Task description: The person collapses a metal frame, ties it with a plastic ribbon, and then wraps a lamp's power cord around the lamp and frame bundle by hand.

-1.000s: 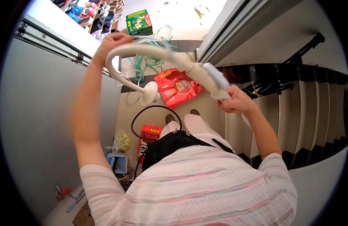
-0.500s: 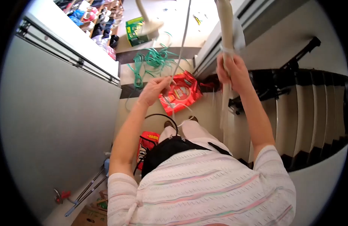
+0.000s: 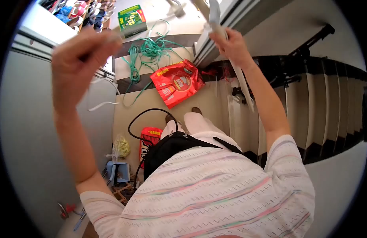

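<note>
My right hand (image 3: 235, 48) is wrapped round a white long-necked object (image 3: 214, 15) near the top centre; its neck and round base are partly cut off by the top edge. A pale strip (image 3: 243, 87) hangs below that hand. Raised at the left, my blurred left hand (image 3: 78, 59) is closed in a pinch, with a thin white cord (image 3: 104, 104) trailing below it beside the grey door. Between and beyond the hands, a tangle of green cord (image 3: 151, 48) lies on the doorway step, and a red bag (image 3: 178, 82) lies just in front of it.
A green box (image 3: 132, 20) stands beyond the step, near a shoe rack (image 3: 97, 14). At the right, stairs (image 3: 296, 115) and a black folded frame (image 3: 286, 77). Lower left hold a second red bag (image 3: 150, 137), a blue dustpan (image 3: 120, 171) and a clear bag (image 3: 122, 146).
My left hand has moved up and left from above the red bag, with the white cord trailing. My right hand has risen slightly and shifted left with the long-necked object, which now tilts.
</note>
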